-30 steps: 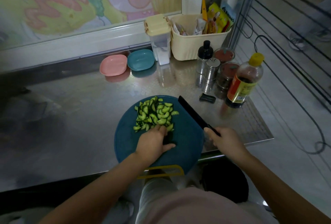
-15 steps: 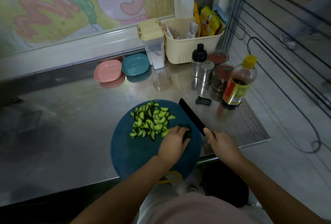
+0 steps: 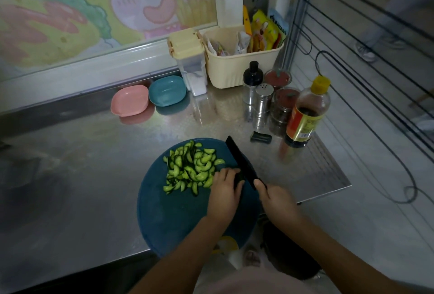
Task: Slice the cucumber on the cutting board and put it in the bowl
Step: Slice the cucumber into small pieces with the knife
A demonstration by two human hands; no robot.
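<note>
where the cucumber lies: mid-frame, held under the curled left hand, beside the knife
right hand: grips knife handle
look: dark stub; pale slices piled left

The board was teal, the slices green, the knife black, the bowls pink and teal.

Grey stainless-steel countertop: brushed metal, glossy. Round dark-teal plastic cutting board: matt, smooth. Black knife blade: matt. Pink plastic bowl, teal plastic bowl: smooth, satin. Cream plastic basket: ribbed. Small metal shaker: polished.
</note>
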